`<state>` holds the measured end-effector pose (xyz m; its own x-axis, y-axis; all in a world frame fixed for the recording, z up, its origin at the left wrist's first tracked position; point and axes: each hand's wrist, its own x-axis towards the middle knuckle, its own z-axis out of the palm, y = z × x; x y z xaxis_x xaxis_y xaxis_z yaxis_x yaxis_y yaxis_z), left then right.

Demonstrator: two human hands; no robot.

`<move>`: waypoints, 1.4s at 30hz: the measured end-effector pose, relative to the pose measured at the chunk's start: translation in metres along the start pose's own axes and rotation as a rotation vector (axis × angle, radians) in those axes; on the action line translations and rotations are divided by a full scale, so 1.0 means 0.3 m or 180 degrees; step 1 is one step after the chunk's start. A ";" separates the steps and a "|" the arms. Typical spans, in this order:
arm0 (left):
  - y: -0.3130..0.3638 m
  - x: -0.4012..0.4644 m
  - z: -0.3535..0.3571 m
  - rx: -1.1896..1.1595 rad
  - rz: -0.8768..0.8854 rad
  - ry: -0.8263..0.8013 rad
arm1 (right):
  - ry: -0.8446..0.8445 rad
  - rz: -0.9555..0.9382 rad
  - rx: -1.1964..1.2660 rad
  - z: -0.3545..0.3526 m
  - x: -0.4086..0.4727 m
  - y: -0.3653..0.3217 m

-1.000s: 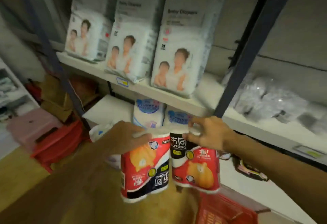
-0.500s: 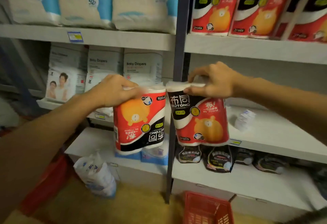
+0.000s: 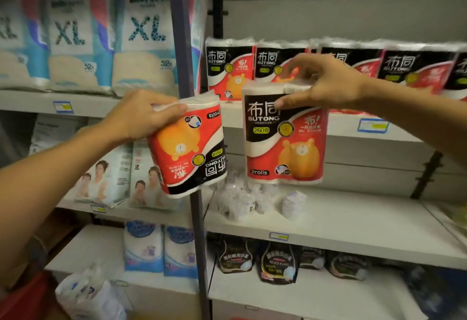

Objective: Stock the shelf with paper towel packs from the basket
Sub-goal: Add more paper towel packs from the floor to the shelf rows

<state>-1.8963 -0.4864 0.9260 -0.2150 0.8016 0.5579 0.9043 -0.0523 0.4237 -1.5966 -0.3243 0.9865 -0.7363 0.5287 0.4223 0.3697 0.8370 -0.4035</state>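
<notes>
Gripping a red-and-black plastic-wrapped two-roll paper towel pack (image 3: 284, 137) in my right hand (image 3: 326, 83) and an upside-down matching pack (image 3: 188, 149) in my left hand (image 3: 141, 115), I face the white shelf (image 3: 338, 124), its row of identical packs (image 3: 353, 63) partly stocked, neither pack placed yet.

Upside-down pack (image 3: 188, 146), red-black-white, tilted, centre-left of frame. Upright pack (image 3: 284, 135) centre, held aloft before shelf (image 3: 404, 130) row.

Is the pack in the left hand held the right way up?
No, the pack in the left hand is upside down: its printed text reads inverted.
</notes>
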 end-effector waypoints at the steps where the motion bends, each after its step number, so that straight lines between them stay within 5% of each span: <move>1: 0.025 0.021 -0.001 -0.0010 0.0014 0.0115 | 0.0145 -0.0031 0.0034 -0.037 0.012 0.012; 12: 0.060 0.144 -0.047 -0.0095 -0.0093 0.0950 | 0.1567 -0.0481 -0.0183 -0.167 0.274 0.052; 27: -0.054 0.255 -0.029 -0.0621 -0.0158 0.1339 | 0.0416 0.0139 -0.1896 -0.054 0.520 0.160; 42: -0.058 0.269 0.023 -0.1043 -0.0103 0.1429 | 0.0746 0.0588 -0.2988 0.014 0.551 0.197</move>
<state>-1.9269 -0.4166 0.9586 -0.4417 0.4771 0.7598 0.7481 -0.2717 0.6055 -1.6988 -0.1880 1.0291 -0.5281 0.5922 0.6087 0.8422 0.4569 0.2862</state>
